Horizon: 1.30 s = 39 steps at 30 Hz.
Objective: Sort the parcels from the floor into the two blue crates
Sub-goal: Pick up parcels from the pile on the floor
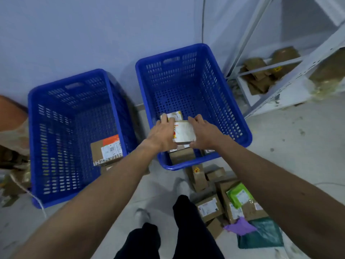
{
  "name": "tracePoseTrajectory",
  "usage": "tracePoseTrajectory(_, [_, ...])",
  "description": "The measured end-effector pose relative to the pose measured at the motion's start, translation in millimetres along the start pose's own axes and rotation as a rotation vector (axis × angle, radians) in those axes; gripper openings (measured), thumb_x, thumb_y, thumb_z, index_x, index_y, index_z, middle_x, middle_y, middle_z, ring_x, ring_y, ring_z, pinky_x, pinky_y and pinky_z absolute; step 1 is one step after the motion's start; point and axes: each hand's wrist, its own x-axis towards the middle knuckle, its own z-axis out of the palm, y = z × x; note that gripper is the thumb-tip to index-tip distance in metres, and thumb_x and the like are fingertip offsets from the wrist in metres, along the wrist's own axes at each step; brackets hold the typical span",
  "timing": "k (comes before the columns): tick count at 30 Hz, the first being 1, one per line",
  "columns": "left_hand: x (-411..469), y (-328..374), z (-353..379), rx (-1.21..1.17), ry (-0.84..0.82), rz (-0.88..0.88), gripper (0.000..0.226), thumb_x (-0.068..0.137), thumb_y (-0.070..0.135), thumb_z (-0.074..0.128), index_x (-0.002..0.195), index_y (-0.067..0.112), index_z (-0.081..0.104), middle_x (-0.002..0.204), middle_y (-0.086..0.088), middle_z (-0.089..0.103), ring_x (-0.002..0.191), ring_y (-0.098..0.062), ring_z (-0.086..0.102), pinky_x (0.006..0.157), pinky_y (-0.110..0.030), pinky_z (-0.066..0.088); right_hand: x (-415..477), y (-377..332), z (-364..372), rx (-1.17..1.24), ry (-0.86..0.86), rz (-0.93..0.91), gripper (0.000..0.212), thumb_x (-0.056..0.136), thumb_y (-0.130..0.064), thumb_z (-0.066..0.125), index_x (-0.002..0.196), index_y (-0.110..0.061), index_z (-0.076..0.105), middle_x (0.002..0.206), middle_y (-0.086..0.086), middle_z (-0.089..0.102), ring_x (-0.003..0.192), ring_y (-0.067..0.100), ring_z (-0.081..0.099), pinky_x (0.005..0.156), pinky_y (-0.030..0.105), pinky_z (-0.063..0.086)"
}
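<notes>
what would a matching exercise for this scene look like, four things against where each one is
Things
1. white-labelled parcel
2. orange-labelled box
3. green mailer
4. brown packages

Places
A. on the low shelf of the metal rack
B. inside the left crate
C. gripped between the left hand and right hand, over the right crate
D. in the pile on the floor

Pairs: 1-C, 2-B, 3-D, 4-A
</notes>
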Motion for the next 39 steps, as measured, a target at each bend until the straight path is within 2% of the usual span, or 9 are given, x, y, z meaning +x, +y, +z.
tracePoseTrajectory(7, [74, -16, 75, 0.014, -0.154, -0.021, 0.098, 0.071, 0.037, 0.083, 0.145, 0.007, 0.025, 0.140, -0.015, 0.025, 0.115, -0.036, 0.050, 0.085, -0.044, 0.049, 76, 45, 67, -0.095, -0.132, 0.000, 0.085, 0.080, -0.042, 0.074, 0.144, -0.017, 0.023, 0.139, 0.013, 0.028, 0.106, 0.034, 0.053, 0.075, 0.044, 0.045])
tracePoseTrajectory(10, [89, -21, 121, 0.021, -0.221, -0.039, 0.107, 0.076, 0.034, 0.080, 0.153, 0.002, 0.012, 0.150, -0.021, 0.018, 0.116, -0.040, 0.051, 0.083, -0.041, 0.048, 96, 56, 106, -0.192, -0.216, -0.002, 0.087, 0.081, -0.039, 0.075, 0.146, -0.013, 0.023, 0.147, 0.016, 0.021, 0.109, 0.036, 0.053, 0.080, 0.047, 0.050])
tracePoseTrajectory(13, [101, -23, 161, -0.031, -0.284, -0.085, 0.098, 0.077, 0.031, 0.082, 0.149, 0.004, 0.021, 0.154, -0.025, 0.014, 0.108, -0.040, 0.057, 0.078, -0.038, 0.047, 111, 65, 137, -0.234, -0.280, -0.015, 0.092, 0.080, -0.037, 0.075, 0.150, -0.011, 0.020, 0.150, 0.019, 0.021, 0.109, 0.037, 0.056, 0.084, 0.048, 0.052])
tracePoseTrajectory(16, [107, -20, 186, -0.030, -0.349, -0.145, 0.087, 0.078, 0.026, 0.082, 0.144, 0.006, 0.028, 0.156, -0.023, 0.008, 0.107, -0.038, 0.058, 0.079, -0.038, 0.051, 120, 68, 160, -0.260, -0.329, -0.016, 0.087, 0.082, -0.032, 0.074, 0.149, -0.009, 0.022, 0.147, 0.020, 0.025, 0.101, 0.034, 0.059, 0.075, 0.041, 0.049])
tracePoseTrajectory(21, [112, -20, 214, -0.007, -0.381, -0.171, 0.083, 0.079, 0.024, 0.082, 0.140, 0.003, 0.030, 0.151, -0.024, 0.015, 0.114, -0.039, 0.053, 0.075, -0.035, 0.041, 130, 65, 187, -0.290, -0.371, 0.011, 0.084, 0.085, -0.027, 0.071, 0.149, -0.007, 0.020, 0.144, 0.019, 0.025, 0.105, 0.034, 0.058, 0.069, 0.037, 0.041])
tracePoseTrajectory(25, [118, -20, 227, 0.013, -0.414, -0.187, 0.086, 0.085, 0.019, 0.078, 0.148, 0.001, 0.022, 0.156, -0.027, 0.006, 0.120, -0.041, 0.052, 0.081, -0.036, 0.042, 134, 66, 201, -0.276, -0.414, 0.023, 0.084, 0.085, -0.024, 0.072, 0.149, -0.005, 0.020, 0.144, 0.019, 0.023, 0.108, 0.036, 0.057, 0.081, 0.042, 0.046])
tracePoseTrajectory(29, [120, -19, 236, -0.008, -0.513, -0.214, 0.102, 0.087, 0.021, 0.076, 0.156, 0.002, 0.004, 0.160, -0.026, -0.006, 0.123, -0.041, 0.051, 0.087, -0.037, 0.046, 134, 71, 208, -0.142, -0.498, 0.092, 0.071, 0.089, -0.018, 0.067, 0.145, -0.005, 0.025, 0.144, 0.018, 0.022, 0.112, 0.039, 0.054, 0.076, 0.040, 0.041])
tracePoseTrajectory(35, [119, -22, 245, 0.024, -0.545, -0.215, 0.067, 0.094, 0.026, 0.067, 0.145, 0.005, 0.029, 0.156, -0.022, 0.016, 0.120, -0.037, 0.055, 0.077, -0.036, 0.041, 133, 73, 211, 0.031, -0.529, 0.132, 0.071, 0.090, -0.027, 0.063, 0.147, -0.010, 0.025, 0.144, 0.015, 0.029, 0.119, 0.037, 0.050, 0.087, 0.042, 0.047])
tracePoseTrajectory(39, [116, -19, 233, 0.043, -0.537, -0.203, 0.071, 0.095, 0.034, 0.064, 0.148, 0.005, 0.026, 0.155, -0.022, 0.018, 0.123, -0.038, 0.051, 0.086, -0.041, 0.047, 125, 76, 206, 0.029, -0.539, 0.164, 0.074, 0.089, -0.036, 0.063, 0.148, -0.009, 0.027, 0.144, 0.014, 0.031, 0.124, 0.037, 0.048, 0.097, 0.045, 0.046])
